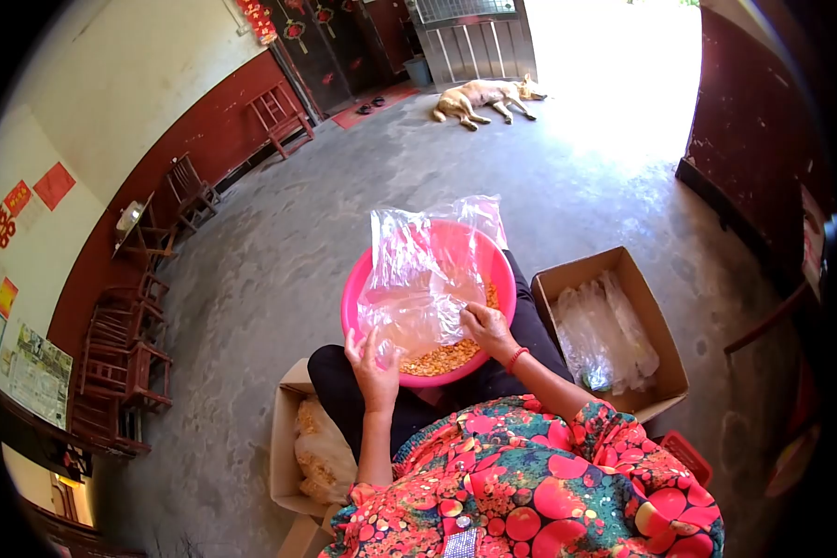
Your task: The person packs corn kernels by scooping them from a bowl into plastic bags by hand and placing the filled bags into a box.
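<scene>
A pink basin [351, 296] rests on my lap with orange-yellow kernels [440, 358] at its bottom. Over it spreads a clear plastic bag [405, 279], its far end lying across the basin's back rim. My left hand [374, 372] is at the bag's near left edge, fingers apart, with the film against the thumb side. On the right, my right hand [489, 332], with a red bracelet at the wrist, pinches the bag's near right edge above the kernels.
An open carton [671, 372] at right holds clear plastic bags [604, 335]. Another carton [284, 446] at left holds filled bags [321, 451]. A red basket [686, 458] sits by my right side. A dog [488, 98] lies near the doorway; wooden chairs [126, 372] line the left wall.
</scene>
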Tool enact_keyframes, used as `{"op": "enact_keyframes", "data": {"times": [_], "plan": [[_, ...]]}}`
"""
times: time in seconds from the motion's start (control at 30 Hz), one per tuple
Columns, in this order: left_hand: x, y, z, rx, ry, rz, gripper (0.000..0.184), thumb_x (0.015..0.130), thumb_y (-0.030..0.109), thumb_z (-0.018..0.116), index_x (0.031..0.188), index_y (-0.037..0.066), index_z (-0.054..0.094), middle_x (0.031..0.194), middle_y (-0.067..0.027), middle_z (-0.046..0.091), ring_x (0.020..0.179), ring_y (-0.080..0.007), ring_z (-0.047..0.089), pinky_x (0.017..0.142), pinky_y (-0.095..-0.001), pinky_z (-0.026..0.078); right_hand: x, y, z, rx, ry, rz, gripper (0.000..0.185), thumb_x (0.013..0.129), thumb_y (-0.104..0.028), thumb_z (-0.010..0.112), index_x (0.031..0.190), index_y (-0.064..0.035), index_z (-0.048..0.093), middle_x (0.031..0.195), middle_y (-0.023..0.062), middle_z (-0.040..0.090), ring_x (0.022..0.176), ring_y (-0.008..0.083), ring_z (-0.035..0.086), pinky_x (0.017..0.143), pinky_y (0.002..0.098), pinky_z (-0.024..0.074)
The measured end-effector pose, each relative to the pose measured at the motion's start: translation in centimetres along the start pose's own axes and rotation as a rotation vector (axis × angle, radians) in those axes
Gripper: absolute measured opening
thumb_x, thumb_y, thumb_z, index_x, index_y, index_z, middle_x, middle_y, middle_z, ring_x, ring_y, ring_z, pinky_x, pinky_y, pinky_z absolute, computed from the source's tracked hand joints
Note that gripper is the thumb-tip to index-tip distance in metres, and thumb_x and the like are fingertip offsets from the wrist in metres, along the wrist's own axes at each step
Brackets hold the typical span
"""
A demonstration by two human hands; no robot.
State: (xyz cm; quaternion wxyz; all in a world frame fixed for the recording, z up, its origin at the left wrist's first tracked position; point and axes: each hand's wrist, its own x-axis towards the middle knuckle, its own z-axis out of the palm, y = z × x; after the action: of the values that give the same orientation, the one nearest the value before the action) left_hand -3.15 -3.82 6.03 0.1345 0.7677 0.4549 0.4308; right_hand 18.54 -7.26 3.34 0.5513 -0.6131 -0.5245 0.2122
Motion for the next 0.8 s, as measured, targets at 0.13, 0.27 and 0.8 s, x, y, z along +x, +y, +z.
{"op": "enact_keyframes", "data": {"times": [0.13,0.27,0.8], "plan": [[-0.4,1.9,0.4,0.023,-0.064,-0.008,0.07,0.057,0.005,0.068,0.12,0.007,0.036,0.125,-0.0195,0.021,0.107,-0.0328,0.039,0.09,-0.0364,0.034,0.1,0.6,0.2,0.089,0.011,0.016,0.021,0.081,-0.015,0.046,0.07,0.0019,0.048,0.056,0.0086,0.043,0.055,0.0107,0.043,0.051,0.0287,0.0374],[-1.2,-0.4,1.6,0.067,-0.064,0.021,0.053,0.061,0.003,0.065,0.111,0.005,0.046,0.118,-0.0168,0.033,0.1,-0.0283,0.044,0.083,-0.0332,0.039,0.1,0.9,-0.1,0.196,-0.037,0.055,0.022,0.082,-0.015,0.046,0.07,0.0024,0.048,0.057,0.0038,0.04,0.058,0.0066,0.039,0.051,0.026,0.0362],[1.4,-1.4,-1.1,-1.407,-0.003,-0.822,0.01,0.082,0.013,0.05,0.089,0.007,0.054,0.082,-0.0023,0.058,0.077,-0.0129,0.056,0.073,-0.033,0.047,-0.7,0.6,0.3,-0.242,-0.065,-0.206,0.015,0.075,-0.016,0.054,0.071,-0.0016,0.055,0.06,0.0155,0.052,0.057,0.0284,0.055,0.051,0.0343,0.0433]]}}
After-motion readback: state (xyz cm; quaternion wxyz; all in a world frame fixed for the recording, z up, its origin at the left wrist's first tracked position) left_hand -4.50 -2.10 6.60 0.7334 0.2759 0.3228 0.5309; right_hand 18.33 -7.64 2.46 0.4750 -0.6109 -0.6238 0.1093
